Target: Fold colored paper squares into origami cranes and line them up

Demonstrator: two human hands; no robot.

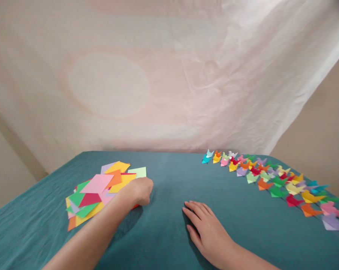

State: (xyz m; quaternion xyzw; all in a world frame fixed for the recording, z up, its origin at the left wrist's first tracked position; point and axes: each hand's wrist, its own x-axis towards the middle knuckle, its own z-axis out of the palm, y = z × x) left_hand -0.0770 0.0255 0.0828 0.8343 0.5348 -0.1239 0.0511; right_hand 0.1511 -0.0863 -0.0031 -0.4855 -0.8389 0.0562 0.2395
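My left hand (pixel 142 190) is closed at the right edge of a loose pile of coloured paper squares (pixel 97 183). Its fingertips are turned away, so what they hold, if anything, is hidden. A sliver of red-orange paper (pixel 135 206) shows just under the hand. Behind it lies a pale green paper square (pixel 138 171). My right hand (pixel 204 228) rests palm down on the teal cloth (pixel 169 180), fingers stretched out and holding nothing.
Rows of small folded paper birds (pixel 279 182) in many colours run along the table's right side, from the far edge towards the near right. A pale fabric sheet (pixel 169 86) hangs behind the table.
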